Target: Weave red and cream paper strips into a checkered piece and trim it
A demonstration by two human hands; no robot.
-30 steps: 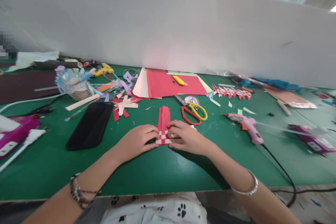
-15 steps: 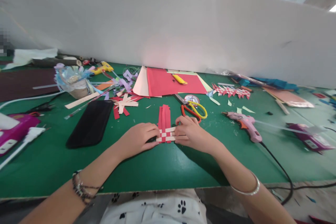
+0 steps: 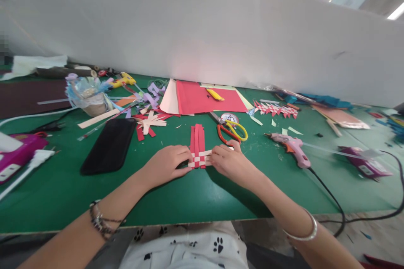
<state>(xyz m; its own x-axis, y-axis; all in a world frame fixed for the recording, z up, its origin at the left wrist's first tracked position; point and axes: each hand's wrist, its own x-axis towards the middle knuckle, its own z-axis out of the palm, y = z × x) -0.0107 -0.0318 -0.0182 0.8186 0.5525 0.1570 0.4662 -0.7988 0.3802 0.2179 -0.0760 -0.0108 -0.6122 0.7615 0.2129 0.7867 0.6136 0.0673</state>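
A small weave of red and cream paper strips (image 3: 198, 147) lies flat on the green table (image 3: 189, 201) in front of me. My left hand (image 3: 167, 163) presses its left edge with curled fingers. My right hand (image 3: 229, 160) pinches the cream cross strips at the weave's right edge. The red strips stick out away from me, beyond both hands.
Scissors with red and yellow handles (image 3: 230, 131) lie just behind my right hand. A pink glue gun (image 3: 292, 148) with a black cord lies to the right, a black phone (image 3: 109, 145) to the left. Red paper sheets (image 3: 205, 100), loose strips (image 3: 150, 122) and a finished woven band (image 3: 277, 110) lie farther back.
My right hand has shifted a little right along the cream strips and then closed in on the weave's right edge. My left hand has stayed in place on the left edge.
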